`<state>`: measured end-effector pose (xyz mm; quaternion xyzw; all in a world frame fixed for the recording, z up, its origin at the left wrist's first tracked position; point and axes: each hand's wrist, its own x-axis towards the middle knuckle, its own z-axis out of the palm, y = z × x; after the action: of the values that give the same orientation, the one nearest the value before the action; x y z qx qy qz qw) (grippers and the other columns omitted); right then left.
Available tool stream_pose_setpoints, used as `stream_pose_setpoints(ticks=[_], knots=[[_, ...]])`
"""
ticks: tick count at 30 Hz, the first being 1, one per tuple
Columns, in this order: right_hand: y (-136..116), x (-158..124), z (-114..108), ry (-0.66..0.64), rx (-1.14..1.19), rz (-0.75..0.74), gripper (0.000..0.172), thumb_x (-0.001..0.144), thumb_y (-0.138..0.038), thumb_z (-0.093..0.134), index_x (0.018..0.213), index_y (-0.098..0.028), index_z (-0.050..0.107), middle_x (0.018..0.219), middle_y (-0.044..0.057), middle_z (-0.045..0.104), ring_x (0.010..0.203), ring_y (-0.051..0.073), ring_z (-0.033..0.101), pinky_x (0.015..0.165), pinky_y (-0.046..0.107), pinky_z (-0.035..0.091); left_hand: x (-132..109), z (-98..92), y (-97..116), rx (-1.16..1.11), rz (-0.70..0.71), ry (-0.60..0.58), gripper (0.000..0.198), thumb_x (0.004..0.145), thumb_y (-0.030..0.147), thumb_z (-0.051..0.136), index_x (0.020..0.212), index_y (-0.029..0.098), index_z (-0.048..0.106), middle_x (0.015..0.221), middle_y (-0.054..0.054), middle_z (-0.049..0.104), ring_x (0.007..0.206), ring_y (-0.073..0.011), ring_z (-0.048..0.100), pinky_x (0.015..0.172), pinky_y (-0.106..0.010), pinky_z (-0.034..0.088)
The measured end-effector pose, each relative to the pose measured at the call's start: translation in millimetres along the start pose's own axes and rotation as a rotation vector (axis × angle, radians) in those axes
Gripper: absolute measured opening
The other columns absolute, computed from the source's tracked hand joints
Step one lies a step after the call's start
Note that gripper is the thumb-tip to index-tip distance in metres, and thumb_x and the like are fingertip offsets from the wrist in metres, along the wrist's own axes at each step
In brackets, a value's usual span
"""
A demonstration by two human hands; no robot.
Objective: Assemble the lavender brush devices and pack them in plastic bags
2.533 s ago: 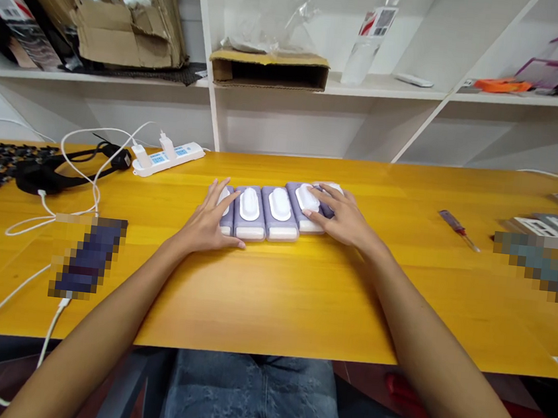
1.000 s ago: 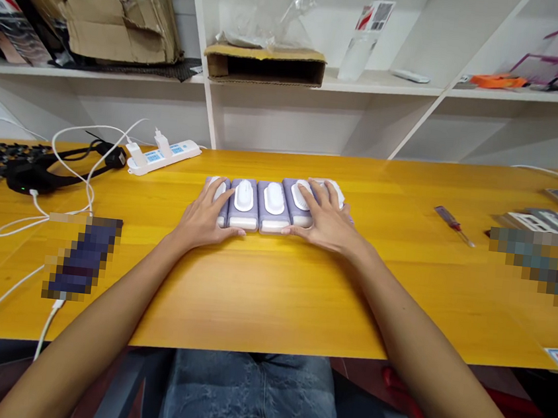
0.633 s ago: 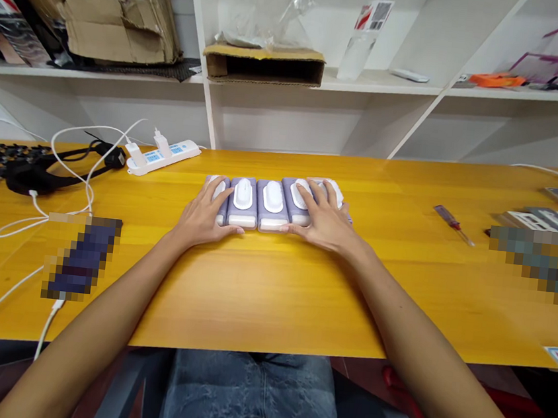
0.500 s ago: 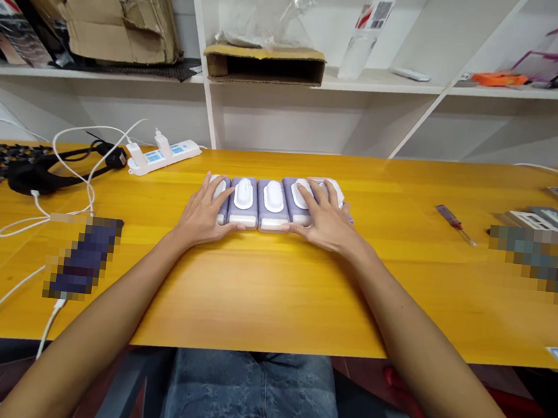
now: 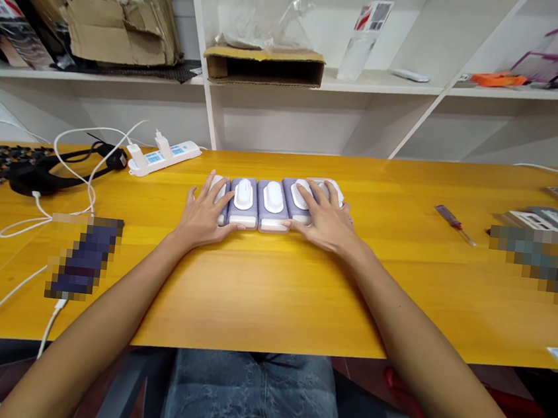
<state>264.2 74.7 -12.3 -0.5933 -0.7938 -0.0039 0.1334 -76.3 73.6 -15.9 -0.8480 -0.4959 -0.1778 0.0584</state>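
The left hand (image 5: 204, 206) lay open and palm down, its fingers spread over the leftmost of a row of five lilac-and-white plastic cases (image 5: 271, 218) and its thumb near the front edge of the second. The right hand (image 5: 325, 219) was open too, its fingers spread across the fourth and fifth cases, with the fifth largely hidden beneath them. Neither hand was closed around anything. The cases sat side by side, touching, on an orange-yellow wooden worktop (image 5: 270, 294). Left of them lay a white power strip (image 5: 162, 157), a white cable (image 5: 18, 228) and a black strap (image 5: 27, 184). Right of them lay a red-handled screwdriver (image 5: 455, 215). Behind the worktop, white shelves (image 5: 371, 89) held torn cardboard packaging (image 5: 113, 25).
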Motion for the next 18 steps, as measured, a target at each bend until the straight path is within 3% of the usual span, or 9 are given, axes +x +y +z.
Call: stream_pose_setpoints(ticks=[6, 11, 15, 18], knots=[[0.5, 0.3, 0.7, 0.014, -0.002, -0.012, 0.102, 0.099, -0.095, 0.033, 0.179, -0.031, 0.033, 0.19, 0.014, 0.025, 0.172, 0.058, 0.015, 0.115, 0.094, 0.04, 0.5, -0.8, -0.1, -0.014, 0.003, -0.002, 0.089, 0.097, 0.087, 0.058, 0.163, 0.028, 0.055, 0.185, -0.019, 0.035, 0.177, -0.0506, 0.011, 0.131, -0.079, 0.022], [2.6, -0.1, 1.0, 0.02, 0.01, -0.021, 0.1, 0.1, -0.093, 0.034, 0.178, -0.031, 0.034, 0.19, 0.014, 0.025, 0.172, 0.056, 0.017, 0.115, 0.093, 0.04, -0.8, -1.4, 0.0, 0.011, 0.019, 0.029, 0.083, 0.1, 0.082, 0.06, 0.161, 0.026, 0.056, 0.182, -0.02, 0.041, 0.175, -0.0501, 0.021, 0.13, -0.08, 0.024], [2.0, -2.2, -0.2, 0.079, 0.018, -0.018, 0.092, 0.104, -0.087, 0.035, 0.176, -0.029, 0.037, 0.188, 0.016, 0.03, 0.17, 0.056, 0.021, 0.117, 0.094, 0.036, -1.1, 0.0, 1.3, 0.02, 0.067, 0.202, 0.064, 0.106, 0.064, 0.064, 0.154, 0.022, 0.06, 0.17, -0.022, 0.056, 0.168, -0.0466, 0.04, 0.131, -0.075, 0.028], [-2.2, -3.2, -1.7, 0.223, 0.01, -0.052, 0.083, 0.107, -0.081, 0.039, 0.171, -0.027, 0.045, 0.183, 0.018, 0.04, 0.167, 0.054, 0.029, 0.12, 0.093, 0.028, 0.6, -0.2, 4.9, 0.015, 0.13, 0.394, 0.038, 0.108, 0.046, 0.069, 0.136, 0.02, 0.069, 0.146, -0.02, 0.074, 0.151, -0.0403, 0.06, 0.126, -0.064, 0.041]])
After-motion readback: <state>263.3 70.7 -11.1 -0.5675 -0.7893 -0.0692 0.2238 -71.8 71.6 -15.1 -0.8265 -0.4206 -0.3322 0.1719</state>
